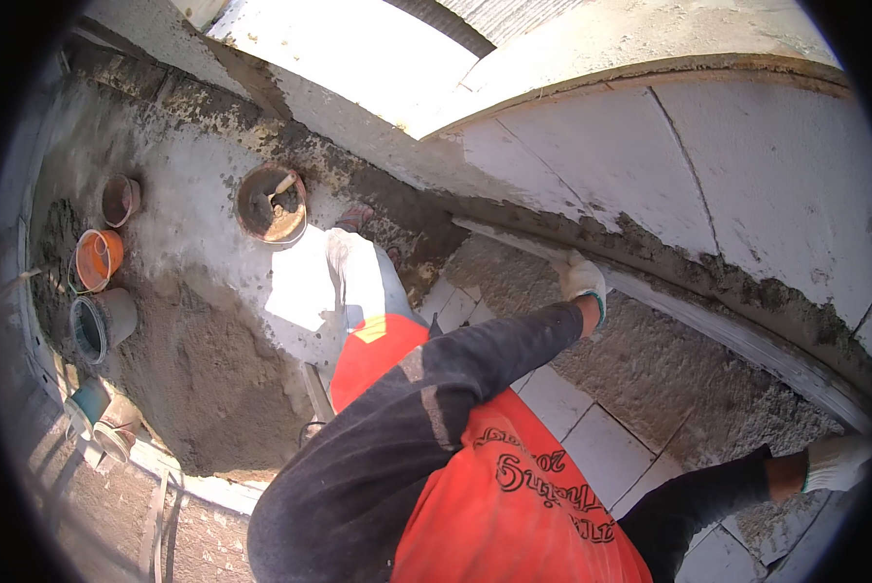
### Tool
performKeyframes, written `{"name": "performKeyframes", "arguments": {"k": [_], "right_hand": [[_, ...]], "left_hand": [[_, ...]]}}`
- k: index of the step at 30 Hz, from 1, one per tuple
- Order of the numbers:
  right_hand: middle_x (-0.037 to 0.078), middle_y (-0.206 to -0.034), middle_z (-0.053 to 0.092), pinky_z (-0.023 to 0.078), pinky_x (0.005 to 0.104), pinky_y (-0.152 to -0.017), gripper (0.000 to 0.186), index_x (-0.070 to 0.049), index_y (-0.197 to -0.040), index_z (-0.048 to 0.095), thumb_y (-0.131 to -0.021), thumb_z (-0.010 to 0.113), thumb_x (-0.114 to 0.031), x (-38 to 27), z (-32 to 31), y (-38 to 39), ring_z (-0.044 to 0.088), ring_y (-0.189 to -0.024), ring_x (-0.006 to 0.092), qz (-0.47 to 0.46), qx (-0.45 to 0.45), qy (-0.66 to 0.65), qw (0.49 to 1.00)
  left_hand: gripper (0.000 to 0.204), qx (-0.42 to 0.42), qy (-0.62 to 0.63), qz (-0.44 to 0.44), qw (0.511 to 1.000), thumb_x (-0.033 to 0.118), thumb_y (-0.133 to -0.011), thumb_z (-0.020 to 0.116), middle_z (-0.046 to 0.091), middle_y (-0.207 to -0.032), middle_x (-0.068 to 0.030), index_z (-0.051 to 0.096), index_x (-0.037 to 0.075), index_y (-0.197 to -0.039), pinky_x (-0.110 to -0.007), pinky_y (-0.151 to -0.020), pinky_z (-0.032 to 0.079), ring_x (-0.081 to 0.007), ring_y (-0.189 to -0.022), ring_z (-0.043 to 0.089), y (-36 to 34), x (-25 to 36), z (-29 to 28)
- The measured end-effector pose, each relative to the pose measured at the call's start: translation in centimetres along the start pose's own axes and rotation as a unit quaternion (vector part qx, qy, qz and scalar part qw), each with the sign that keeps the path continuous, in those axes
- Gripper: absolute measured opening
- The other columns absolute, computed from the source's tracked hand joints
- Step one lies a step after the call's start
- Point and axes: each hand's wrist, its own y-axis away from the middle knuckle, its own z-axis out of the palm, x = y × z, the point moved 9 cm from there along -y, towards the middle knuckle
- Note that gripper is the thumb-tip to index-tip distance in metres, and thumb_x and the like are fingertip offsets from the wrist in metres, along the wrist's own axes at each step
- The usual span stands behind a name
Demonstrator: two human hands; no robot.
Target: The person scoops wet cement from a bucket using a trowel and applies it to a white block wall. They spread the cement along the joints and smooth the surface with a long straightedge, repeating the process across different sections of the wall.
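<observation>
The person's left hand (582,279), in a white knitted glove, has its fingers bent over the edge of the long board (689,306) and appears closed on it, at a point nearer the board's far end. The right hand (837,462), gloved alike, is well apart to the right, next to the board's near end; the dark rim of the view cuts into it, so I cannot tell how far its fingers are open or whether they have hold of the wood. Two hands set so wide on a single board probably keep its length straight and stop it swinging. Just beyond the hands, the board lies along one band of wet mortar (747,291) at the foot of one pale wall (776,155), presumably so that its straight edge can bear against the mortar. On the near side of the board, between the hands and the body, are a rough grey strip (621,369) and several white tiles (606,452), too cut off to count fully. Left of the left hand, close to one sandalled foot (354,217), stands a mortar bucket (244,219) with one trowel (285,183) in it, likely left there within reach. Farthest left of both hands are five more containers, making six: one brown (120,201), one orange (110,251), one grey (120,316), one teal (88,400) and one whitish (120,418), perhaps grouped there as spares, away from the feet.
</observation>
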Motion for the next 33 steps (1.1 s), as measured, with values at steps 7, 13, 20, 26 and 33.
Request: {"name": "performKeyframes", "arguments": {"k": [7,13,20,26,33], "right_hand": [[0.018,-0.118,0.063,0.06,0.0388,-0.074,0.051,-0.002,-0.119,0.065,-0.095,0.066,-0.046,-5.7,-1.0,8.8,0.069,-0.096,0.0253,0.099,-0.047,-0.169,0.979],[0.015,-0.113,0.066,0.061,0.0406,-0.08,0.04,-0.003,-0.113,0.066,-0.09,0.074,-0.035,-5.9,0.3,8.4,0.071,-0.095,0.029,0.03,-0.046,-0.098,0.994],[0.014,-0.108,0.067,0.062,0.0407,-0.081,0.039,-0.001,-0.111,0.066,-0.088,0.077,-0.03,-1.6,-0.1,5.0,0.072,-0.095,0.0301,-0.02,-0.028,0.095,0.995],[0.019,-0.105,0.063,0.061,0.0399,-0.075,0.056,0.004,-0.112,0.06,-0.089,0.074,-0.045,-6.4,-0.9,11.8,0.069,-0.095,0.0298,0.125,-0.053,-0.138,0.981],[0.019,-0.109,0.062,0.06,0.0388,-0.073,0.062,0.004,-0.117,0.06,-0.089,0.073,-0.05,-6.2,-1.7,10.3,0.069,-0.094,0.0272,0.128,-0.025,-0.126,0.983]], "left_hand": [[0.067,-0.028,0.126,-0.035,0.991,0.043,-0.11,0.041,0.028,-0.169,-0.0122,0.016,0.017,-0.166,-0.046,-0.116,0.042,-0.0326,-0.147,0.043,-4.0,3.2,-2.0],[0.066,-0.032,0.151,-0.043,0.987,0.046,-0.111,0.039,0.026,-0.17,-0.0126,0.015,0.022,-0.167,-0.055,-0.112,0.043,-0.0372,-0.147,0.041,-4.3,2.7,-1.3],[0.064,-0.041,0.149,-0.033,0.987,0.049,-0.111,0.035,0.023,-0.171,-0.0131,0.013,0.027,-0.167,-0.065,-0.11,0.043,-0.0413,-0.148,0.038,-4.8,-0.2,-1.1],[0.067,-0.001,0.193,-0.052,0.98,0.048,-0.11,0.039,0.028,-0.169,-0.0125,0.014,0.024,-0.167,-0.063,-0.114,0.037,-0.0392,-0.149,0.038,-8.7,0.2,-2.8],[0.066,-0.01,0.164,-0.054,0.985,0.052,-0.11,0.039,0.029,-0.17,-0.0077,0.019,0.026,-0.167,-0.062,-0.116,0.032,-0.0352,-0.152,0.034,-7.0,0.9,-1.8]]}}
